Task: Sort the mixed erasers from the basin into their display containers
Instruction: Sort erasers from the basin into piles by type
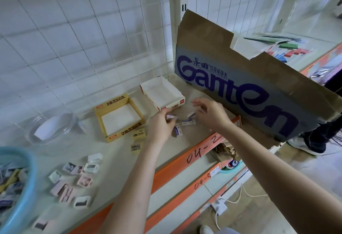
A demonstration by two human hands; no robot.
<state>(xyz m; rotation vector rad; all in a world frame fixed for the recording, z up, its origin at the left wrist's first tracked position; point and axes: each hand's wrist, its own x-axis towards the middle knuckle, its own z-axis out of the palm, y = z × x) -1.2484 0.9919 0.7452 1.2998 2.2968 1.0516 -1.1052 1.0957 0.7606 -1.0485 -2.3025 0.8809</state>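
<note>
Basin point(31, 158) at shelf point(114, 152) front-left corner holds erasers point(11, 178); yellow box point(100, 121), white box point(166, 102) empty; left hand point(160, 124) pinches purple-white eraser point(171, 116); right hand point(211, 112) grip unclear.

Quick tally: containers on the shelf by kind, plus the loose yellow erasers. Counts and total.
Display boxes: 2 (yellow box, white box)
Glass bowl: 1
Blue basin: 1
Loose yellow erasers: 2
Total: 6
</note>
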